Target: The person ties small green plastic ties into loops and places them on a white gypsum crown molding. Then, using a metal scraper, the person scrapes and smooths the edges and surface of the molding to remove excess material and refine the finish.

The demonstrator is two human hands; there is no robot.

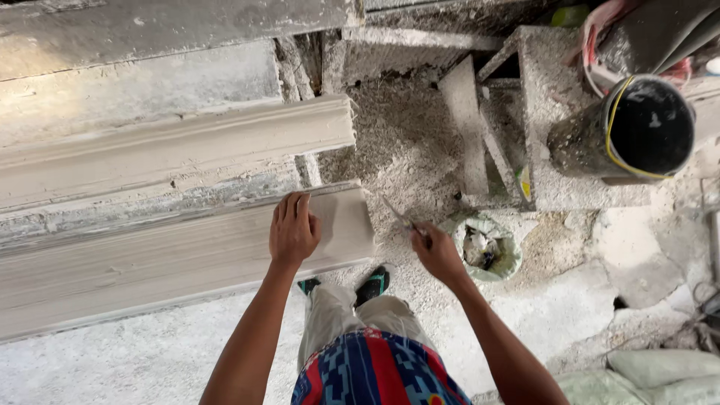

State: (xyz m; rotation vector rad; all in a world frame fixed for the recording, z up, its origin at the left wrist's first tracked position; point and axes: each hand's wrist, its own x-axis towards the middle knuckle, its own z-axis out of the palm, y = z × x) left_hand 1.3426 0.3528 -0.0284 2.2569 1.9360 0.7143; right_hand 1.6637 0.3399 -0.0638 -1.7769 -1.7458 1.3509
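Head view: the left hand (294,229) lies flat, fingers spread, on the end of the near plaster moulding (180,259) at centre frame, steadying it. Right hand (437,251) pinches a thin blade tool (399,217) just beside that end, angled toward it.

A long plaster cornice moulding (172,262) is lying flat and running from the left edge toward the middle, slightly tilted upward to the right. It is showing a pale beige-grey, smooth, gently curved face with faint lengthwise streaks and a thin lip along its upper edge. Its right end is cut square, sitting above the dusty floor. A thin scraping blade (399,215), narrow, grey and metallic, is slanting up to the left, its tip hanging just off the moulding's cut end, well short of touching it as far as can be told.
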